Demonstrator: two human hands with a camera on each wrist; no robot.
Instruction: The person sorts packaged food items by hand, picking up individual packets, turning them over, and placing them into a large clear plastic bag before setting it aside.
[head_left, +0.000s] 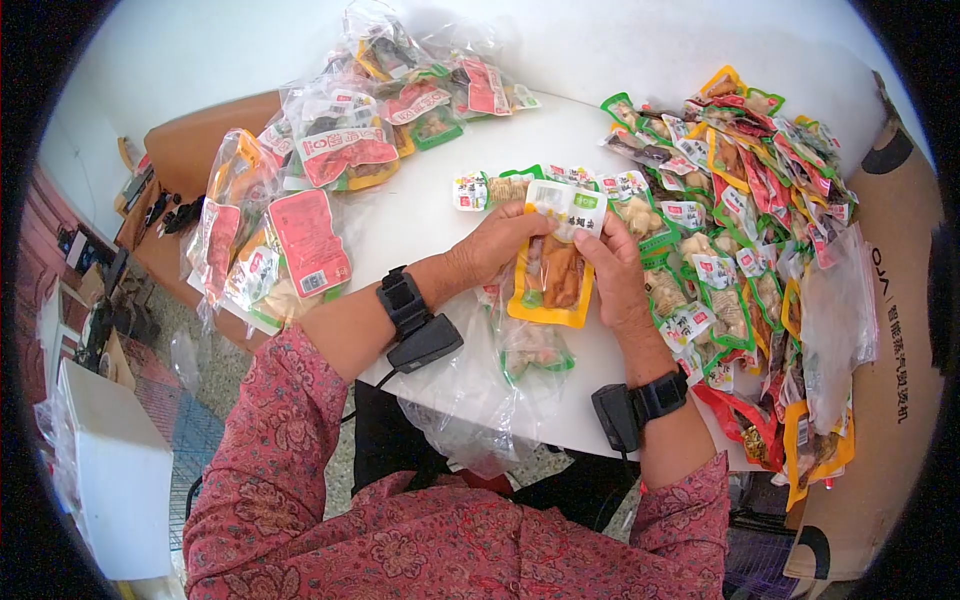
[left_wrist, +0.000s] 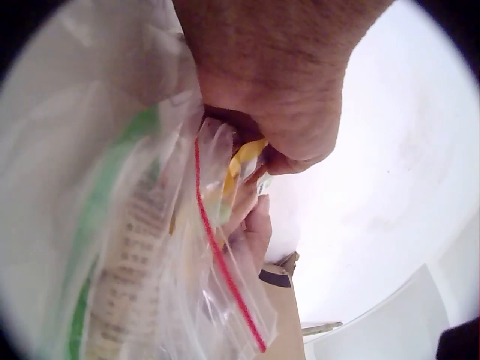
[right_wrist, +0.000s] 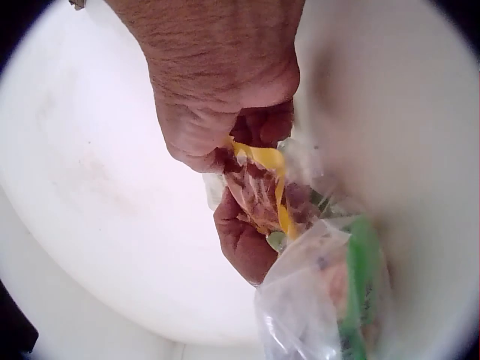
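Note:
Both hands hold up a yellow-edged food packet with brown pieces of food showing through its clear front. My left hand pinches its upper left edge, thumb on the front. The right hand grips the upper right edge, its thumb also lying on the front. Below the packet is a clear plastic bag with a green-edged packet inside. A red zip strip runs along the bag in the left wrist view. Just behind the hands, a few green-edged packets lie on the white table.
A large heap of food packets covers the table's right side, with empty-looking clear bags on it. Filled clear bags stand at the back left, another nearer. A cardboard box borders the right edge.

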